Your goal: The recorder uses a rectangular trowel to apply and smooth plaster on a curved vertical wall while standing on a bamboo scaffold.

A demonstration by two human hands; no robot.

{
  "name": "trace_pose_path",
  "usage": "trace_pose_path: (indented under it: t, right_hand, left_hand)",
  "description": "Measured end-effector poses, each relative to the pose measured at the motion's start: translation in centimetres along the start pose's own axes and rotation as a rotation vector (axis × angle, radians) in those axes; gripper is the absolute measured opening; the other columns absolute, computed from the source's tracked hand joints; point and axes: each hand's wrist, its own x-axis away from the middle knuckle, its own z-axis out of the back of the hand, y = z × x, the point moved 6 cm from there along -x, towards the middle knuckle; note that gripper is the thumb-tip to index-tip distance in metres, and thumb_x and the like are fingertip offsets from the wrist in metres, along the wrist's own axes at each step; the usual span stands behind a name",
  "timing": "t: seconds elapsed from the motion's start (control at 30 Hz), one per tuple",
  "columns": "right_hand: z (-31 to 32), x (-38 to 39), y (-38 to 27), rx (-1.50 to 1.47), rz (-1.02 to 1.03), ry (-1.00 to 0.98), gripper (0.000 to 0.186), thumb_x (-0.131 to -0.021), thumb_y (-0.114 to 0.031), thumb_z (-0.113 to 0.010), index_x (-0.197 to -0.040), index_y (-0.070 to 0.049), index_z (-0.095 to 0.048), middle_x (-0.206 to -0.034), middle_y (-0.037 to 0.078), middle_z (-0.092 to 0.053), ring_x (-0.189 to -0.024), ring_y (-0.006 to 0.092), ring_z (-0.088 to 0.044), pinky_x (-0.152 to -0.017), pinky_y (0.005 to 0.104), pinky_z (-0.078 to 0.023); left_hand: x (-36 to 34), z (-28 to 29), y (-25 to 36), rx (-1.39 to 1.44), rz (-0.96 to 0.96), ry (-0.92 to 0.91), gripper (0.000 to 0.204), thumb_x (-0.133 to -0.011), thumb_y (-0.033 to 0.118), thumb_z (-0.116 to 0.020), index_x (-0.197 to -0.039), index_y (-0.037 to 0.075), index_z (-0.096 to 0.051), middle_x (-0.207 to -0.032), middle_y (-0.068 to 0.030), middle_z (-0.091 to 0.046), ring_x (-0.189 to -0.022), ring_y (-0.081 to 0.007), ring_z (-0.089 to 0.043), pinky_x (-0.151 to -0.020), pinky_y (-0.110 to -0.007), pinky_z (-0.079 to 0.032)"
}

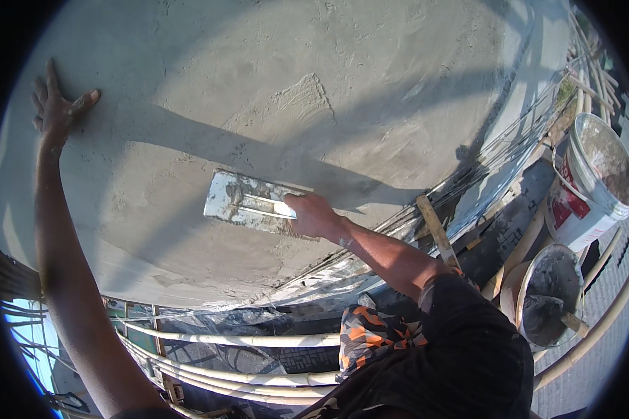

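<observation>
My right hand (311, 214) is closed round the handle of a plastering trowel (223, 197), a flat rectangular one smeared with grey mortar. The trowel's blade lies against, or very close to, the grey plastered wall (210, 63). A ridged patch of thicker plaster (300, 101) stands out just above the trowel. Far to the left, my left hand (59, 108) rests on the plaster with its fingers spread, holding nothing. Shadows of my arm cross the surface between the two hands.
At the right stand a white bucket (587, 227) with a red mark and a mortar-caked bucket (538, 279) holding a wooden-handled tool (574, 324). Bamboo poles (258, 340) run below me. A wooden piece (437, 230) juts up beside my right forearm.
</observation>
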Motion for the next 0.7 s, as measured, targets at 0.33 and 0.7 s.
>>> trace_pose_path:
  t: [0.33, 0.7]
  right_hand:
    - [27.4, -5.8, 0.2, 0.030, -0.136, 0.360, 0.029, -0.075, -0.010, -0.062, -0.102, 0.000, -0.060, -0.087, 0.021, -0.066, -0.082, 0.0374, -0.065, -0.073, 0.0391, -0.049]
    - [-8.2, 3.6, 1.2, 0.078, 0.006, -0.218, 0.029, -0.070, -0.010, -0.066, -0.095, -0.006, -0.051, -0.077, 0.019, -0.064, -0.077, 0.0402, -0.065, -0.067, 0.0490, -0.050]
  left_hand:
    - [-0.1, 0.1, 0.1, 0.052, -0.125, 0.060, 0.129, -0.052, 0.079, -0.073, -0.153, 0.026, -0.013, -0.156, -0.0271, -0.007, -0.144, -0.0458, -0.005, -0.106, -0.073, -0.008]
    - [-0.3, 0.8, -1.4, -0.079, -0.059, 0.025, 0.127, -0.054, 0.079, -0.071, -0.153, 0.025, -0.014, -0.155, -0.0264, -0.011, -0.144, -0.0453, -0.008, -0.105, -0.074, -0.009]
